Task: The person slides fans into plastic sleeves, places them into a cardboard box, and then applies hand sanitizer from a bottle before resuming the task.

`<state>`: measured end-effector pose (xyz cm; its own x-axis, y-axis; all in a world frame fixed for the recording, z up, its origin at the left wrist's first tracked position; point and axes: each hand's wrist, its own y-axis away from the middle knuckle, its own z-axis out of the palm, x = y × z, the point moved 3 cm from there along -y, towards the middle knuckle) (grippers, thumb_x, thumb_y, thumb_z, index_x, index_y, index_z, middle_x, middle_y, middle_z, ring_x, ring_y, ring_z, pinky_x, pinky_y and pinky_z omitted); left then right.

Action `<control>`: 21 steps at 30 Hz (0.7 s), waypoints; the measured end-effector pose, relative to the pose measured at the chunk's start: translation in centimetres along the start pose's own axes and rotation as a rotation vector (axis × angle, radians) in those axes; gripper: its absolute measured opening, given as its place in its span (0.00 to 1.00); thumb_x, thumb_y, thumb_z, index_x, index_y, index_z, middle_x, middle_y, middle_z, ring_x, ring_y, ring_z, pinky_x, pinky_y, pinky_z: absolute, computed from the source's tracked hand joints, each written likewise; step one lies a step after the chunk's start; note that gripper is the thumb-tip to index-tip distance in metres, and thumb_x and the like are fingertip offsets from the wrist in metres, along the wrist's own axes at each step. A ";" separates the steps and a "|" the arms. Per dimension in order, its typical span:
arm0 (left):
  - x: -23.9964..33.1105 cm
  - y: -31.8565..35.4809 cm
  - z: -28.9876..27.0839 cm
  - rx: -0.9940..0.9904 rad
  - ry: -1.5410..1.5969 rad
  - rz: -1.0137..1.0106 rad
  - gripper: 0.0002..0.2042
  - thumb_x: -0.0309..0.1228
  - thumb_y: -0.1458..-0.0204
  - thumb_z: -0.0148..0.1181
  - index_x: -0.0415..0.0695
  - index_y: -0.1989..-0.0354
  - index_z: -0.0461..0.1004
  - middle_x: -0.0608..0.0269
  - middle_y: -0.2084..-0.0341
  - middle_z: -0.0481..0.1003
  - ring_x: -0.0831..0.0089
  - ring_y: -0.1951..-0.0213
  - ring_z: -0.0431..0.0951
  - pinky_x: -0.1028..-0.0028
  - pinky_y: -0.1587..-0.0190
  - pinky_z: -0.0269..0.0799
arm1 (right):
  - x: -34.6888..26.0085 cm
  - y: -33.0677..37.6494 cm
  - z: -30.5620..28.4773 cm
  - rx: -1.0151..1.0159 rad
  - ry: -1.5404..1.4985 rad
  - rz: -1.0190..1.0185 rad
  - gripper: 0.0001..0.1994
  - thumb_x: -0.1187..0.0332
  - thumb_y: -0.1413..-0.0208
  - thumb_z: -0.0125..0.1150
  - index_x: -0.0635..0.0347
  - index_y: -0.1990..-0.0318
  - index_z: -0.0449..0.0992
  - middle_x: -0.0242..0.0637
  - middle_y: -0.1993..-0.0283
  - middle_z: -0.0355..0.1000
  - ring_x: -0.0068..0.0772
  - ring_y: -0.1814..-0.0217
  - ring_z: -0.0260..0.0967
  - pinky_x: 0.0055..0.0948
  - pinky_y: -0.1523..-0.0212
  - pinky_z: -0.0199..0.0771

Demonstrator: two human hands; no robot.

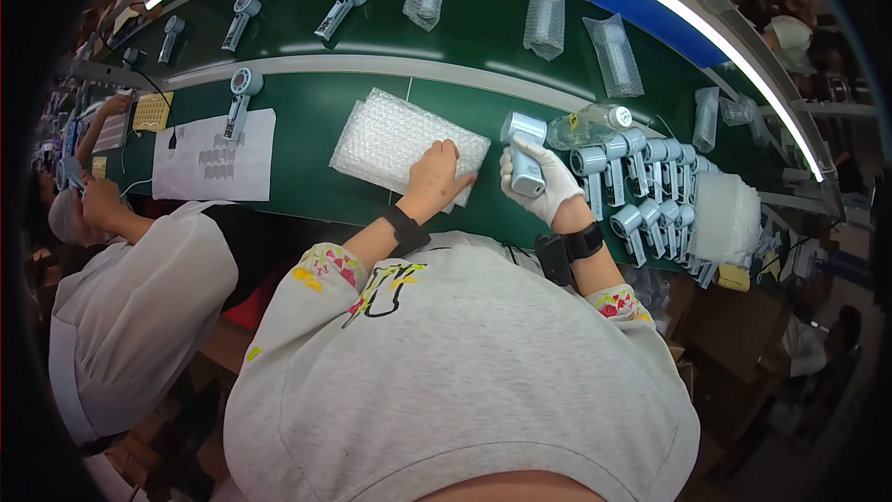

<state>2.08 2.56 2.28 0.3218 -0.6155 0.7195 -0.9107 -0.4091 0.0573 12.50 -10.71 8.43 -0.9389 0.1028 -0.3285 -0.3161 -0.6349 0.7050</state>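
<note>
A flat stack of clear bubble wrap bags [386,137] lies on the green bench in front of me. My bare left hand [435,179] is on its lower right part, fingers curled and closed at the bag's edge; the fingertips are partly hidden. To the right of the stack, my right hand [546,182], in a white glove, grips a light blue handheld fan [528,169] by its handle. The fan's round head points away from me and its handle end toward me.
Rows of similar fans [635,156] stand at the right beside a clear plastic bottle [585,127] and another bubble wrap pile [727,218]. Bubble-wrapped fans [544,19] and bare fans [243,19] lie on the far strip. A paper sheet [177,165] and co-worker [153,284] are left.
</note>
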 end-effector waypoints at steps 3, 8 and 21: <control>-1.6 -0.1 1.0 0.089 -0.103 0.069 0.16 0.34 0.51 0.57 0.36 0.58 0.68 0.57 0.75 0.72 0.72 0.72 0.72 0.74 0.69 0.68 | 1.1 1.0 -2.7 0.082 0.086 0.189 0.12 0.66 0.49 0.58 0.60 0.61 0.66 0.34 0.73 0.66 0.27 0.75 0.66 0.25 0.74 0.71; -3.1 -0.6 -0.4 0.041 0.315 -0.103 0.10 0.30 0.51 0.56 0.36 0.65 0.73 0.56 0.75 0.74 0.73 0.74 0.73 0.74 0.70 0.68 | 0.9 2.1 -3.2 0.020 0.907 0.125 0.16 0.64 0.51 0.60 0.60 0.58 0.65 0.35 0.72 0.68 0.25 0.76 0.67 0.22 0.76 0.69; -0.3 -0.8 -4.0 0.314 0.399 -0.183 0.04 0.23 0.53 0.55 0.36 0.71 0.71 0.57 0.78 0.73 0.72 0.76 0.73 0.74 0.72 0.68 | 3.6 -3.6 0.1 0.153 2.038 -0.398 0.22 0.58 0.54 0.59 0.57 0.53 0.66 0.50 0.65 0.72 0.46 0.68 0.72 0.37 0.69 0.72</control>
<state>1.69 5.80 4.77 0.2888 -0.2363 0.9278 -0.7082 -0.7048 0.0410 10.22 -7.98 4.80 0.5898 -0.6813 -0.4336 -0.5244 -0.7314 0.4359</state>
